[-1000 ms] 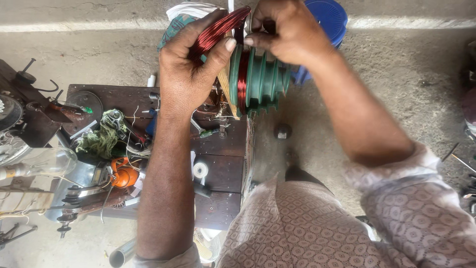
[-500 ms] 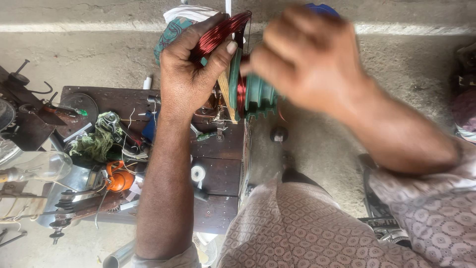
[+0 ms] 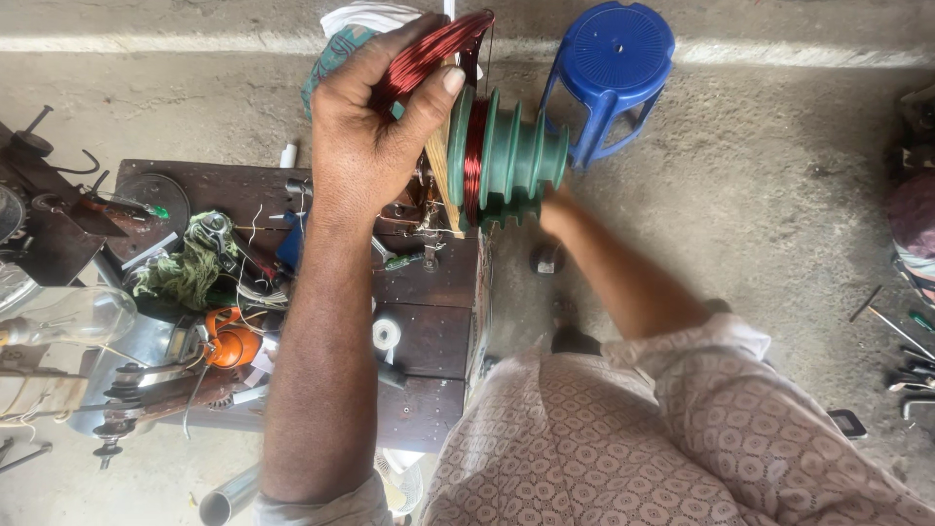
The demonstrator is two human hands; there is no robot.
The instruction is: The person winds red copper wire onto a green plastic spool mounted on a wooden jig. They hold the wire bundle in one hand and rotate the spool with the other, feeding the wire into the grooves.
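Observation:
My left hand grips a bundle of red copper wire coil raised at the top middle of the view. Right beside it sits a green stepped winding former with red wire wound in its first groove. My right hand is mostly hidden behind and below the former; only the wrist and forearm show, so I cannot tell what the fingers do.
A dark wooden workbench below holds a white tape roll, green rag, orange tool and loose wires. A blue plastic stool stands on the concrete floor. Hand tools lie at right.
My right hand has dropped from in front of the former down behind its lower side, uncovering the green former and the blue stool. The left hand still holds the wire bundle.

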